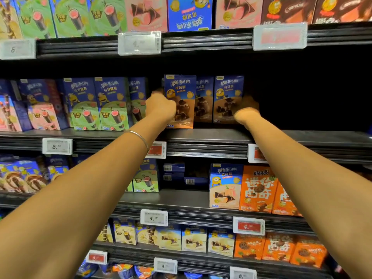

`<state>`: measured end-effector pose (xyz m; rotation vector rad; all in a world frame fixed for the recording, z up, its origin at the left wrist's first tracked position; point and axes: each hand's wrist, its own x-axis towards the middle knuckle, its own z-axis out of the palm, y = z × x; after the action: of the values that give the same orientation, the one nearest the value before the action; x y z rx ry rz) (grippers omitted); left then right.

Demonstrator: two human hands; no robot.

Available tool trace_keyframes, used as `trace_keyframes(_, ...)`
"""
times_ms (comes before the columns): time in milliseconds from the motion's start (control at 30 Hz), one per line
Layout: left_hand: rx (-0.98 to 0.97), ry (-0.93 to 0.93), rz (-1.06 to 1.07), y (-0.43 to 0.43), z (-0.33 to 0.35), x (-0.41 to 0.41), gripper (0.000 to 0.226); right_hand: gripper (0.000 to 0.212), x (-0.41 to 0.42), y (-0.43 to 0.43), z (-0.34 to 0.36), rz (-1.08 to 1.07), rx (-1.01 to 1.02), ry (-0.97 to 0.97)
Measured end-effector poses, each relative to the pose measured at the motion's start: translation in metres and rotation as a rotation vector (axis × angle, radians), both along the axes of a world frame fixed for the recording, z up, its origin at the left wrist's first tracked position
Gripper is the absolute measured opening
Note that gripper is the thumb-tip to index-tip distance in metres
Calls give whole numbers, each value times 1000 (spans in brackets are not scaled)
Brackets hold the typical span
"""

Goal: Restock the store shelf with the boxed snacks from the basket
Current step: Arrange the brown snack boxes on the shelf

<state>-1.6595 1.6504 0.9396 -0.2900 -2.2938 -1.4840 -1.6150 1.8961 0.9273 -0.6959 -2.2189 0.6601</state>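
At frame centre on the middle shelf (201,135), my left hand (160,108) grips the left edge of the front chocolate snack box (180,97), while my right hand (246,112) sits blurred beside the rightmost box (228,97), grip indeterminate; I judge these cartons light, stiff and crushable, best held by the side panels.

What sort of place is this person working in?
Most likely a supermarket aisle: tiered dark shelves, rows of boxed snacks facing out, and price tags clipped along the shelf edges.
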Motion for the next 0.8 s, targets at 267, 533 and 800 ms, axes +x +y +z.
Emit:
trace_keyframes(267, 15, -78, -37, 12, 3, 4, 58, 35, -5, 5, 0, -6, -26, -28)
trace_keyframes(533, -309, -146, 66, 31, 4, -3, 124, 39, -8, 7, -1, -24, -45, -17)
trace_keyframes(800, -294, -131, 140, 27, 1, -16, 120, 47, -12, 7, -1, -43, -22, -37)
